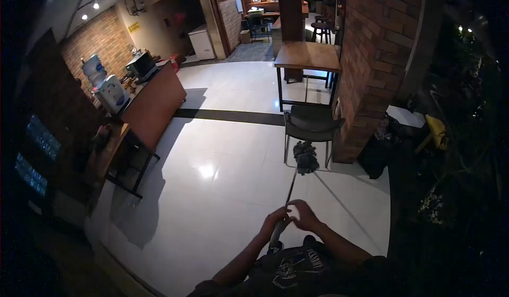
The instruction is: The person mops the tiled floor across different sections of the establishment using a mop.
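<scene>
A mop with a grey, shaggy head (305, 157) rests on the white floor in front of the chair. Its thin dark handle (291, 187) runs back toward my body. My left hand (277, 217) is wrapped round the handle near its middle. Beside it, my right hand (305, 216) is curved in a C shape, fingers and thumb apart, with its fingertips close to the handle and to my left hand. Floor shows through the gap in that curve.
A dark chair (313, 123) and wooden table (307, 57) stand ahead by a brick pillar (371, 69). On the left are a counter (154, 103) with a water dispenser (110, 91) and a small table (112, 151). Bags (375, 156) lie right of the pillar.
</scene>
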Demonstrator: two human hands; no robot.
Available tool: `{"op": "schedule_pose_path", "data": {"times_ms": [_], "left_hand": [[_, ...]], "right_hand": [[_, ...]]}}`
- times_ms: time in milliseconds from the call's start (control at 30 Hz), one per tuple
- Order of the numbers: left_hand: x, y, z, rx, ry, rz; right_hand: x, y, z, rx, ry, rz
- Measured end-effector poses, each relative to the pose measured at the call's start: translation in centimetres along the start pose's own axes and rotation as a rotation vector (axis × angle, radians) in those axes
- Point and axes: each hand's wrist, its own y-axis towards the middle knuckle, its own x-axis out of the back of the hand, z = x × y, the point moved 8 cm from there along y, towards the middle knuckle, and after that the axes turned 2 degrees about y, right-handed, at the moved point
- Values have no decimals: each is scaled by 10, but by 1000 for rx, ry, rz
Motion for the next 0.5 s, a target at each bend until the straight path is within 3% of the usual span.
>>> {"op": "schedule_pose_path", "data": {"times_ms": [33,67,100,167,200,333,400,467,500], "left_hand": [[-1,-15,23,39,-60,-19],[-15,-16,12,34,-78,-72],[-29,-17,0,29,-96,-126],[-2,-20,-99,-91,53,-297],[11,-43,-114,-34,148,-405],[22,-71,-204,-28,343,-482],[6,-85,-224,-62,426,-470],[-15,-96,-177,261,94,-468],[-26,-97,-153,276,87,-504]], "right_hand": [[-9,10,29,68,-4,23],[-12,13,59,397,-85,-120],[-2,4,26,356,-18,55],[-35,30,3,332,142,353],[-44,29,21,409,122,192],[-48,33,18,434,-33,302],[-49,28,22,440,-139,337],[-52,23,5,376,-185,412],[-51,19,-5,372,-200,408]]}}
